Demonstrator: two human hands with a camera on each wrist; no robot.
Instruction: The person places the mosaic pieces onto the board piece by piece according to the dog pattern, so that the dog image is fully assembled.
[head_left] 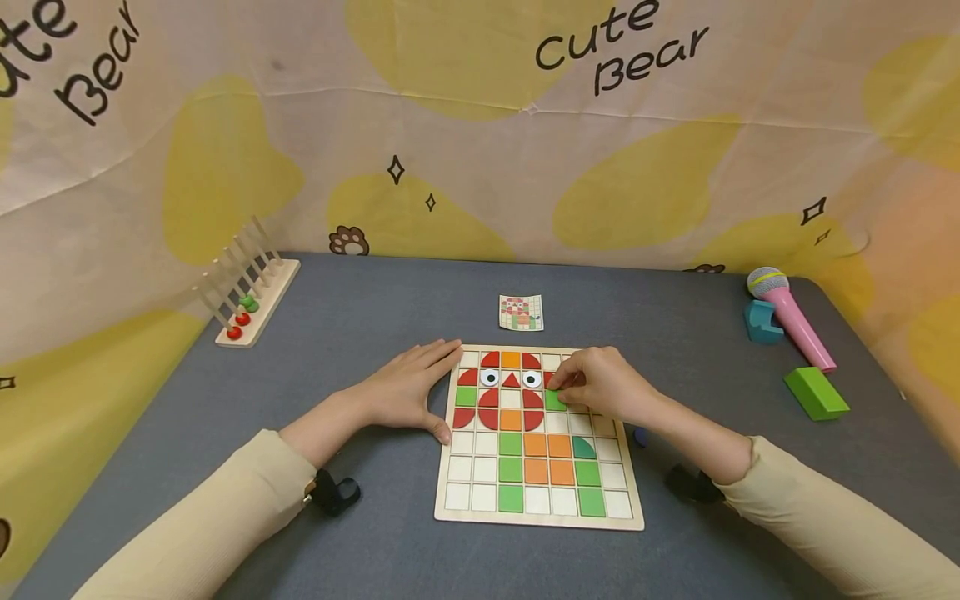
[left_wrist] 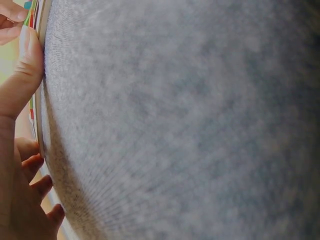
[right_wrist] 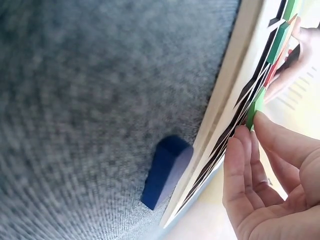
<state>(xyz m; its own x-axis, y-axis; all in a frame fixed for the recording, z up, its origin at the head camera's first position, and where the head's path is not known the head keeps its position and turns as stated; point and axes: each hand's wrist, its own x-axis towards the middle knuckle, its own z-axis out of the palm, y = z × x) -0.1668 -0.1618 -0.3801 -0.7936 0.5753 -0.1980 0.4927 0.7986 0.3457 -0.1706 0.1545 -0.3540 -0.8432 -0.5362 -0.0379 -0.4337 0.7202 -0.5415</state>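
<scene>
A wooden grid board (head_left: 540, 522) lies on the table, holding red, orange, green and white pieces and two round eye pieces. My right hand (head_left: 607, 385) pinches a light green square tile (head_left: 555, 400) between thumb and fingers, at the cell right of the red shapes. The right wrist view shows that tile (right_wrist: 255, 107) at the fingertips, against or just over the board; which, I cannot tell. My left hand (head_left: 401, 387) rests along the board's left edge, fingers extended and thumb touching the side. A small dark blue piece (right_wrist: 167, 167) lies beside the board's right edge.
Behind the board lies a small pattern card (head_left: 521, 313). At the left stands a wooden peg rack (head_left: 258, 325) with red and green beads. To the right are a pink toy microphone (head_left: 801, 327), a teal block (head_left: 762, 323) and a green block (head_left: 817, 393).
</scene>
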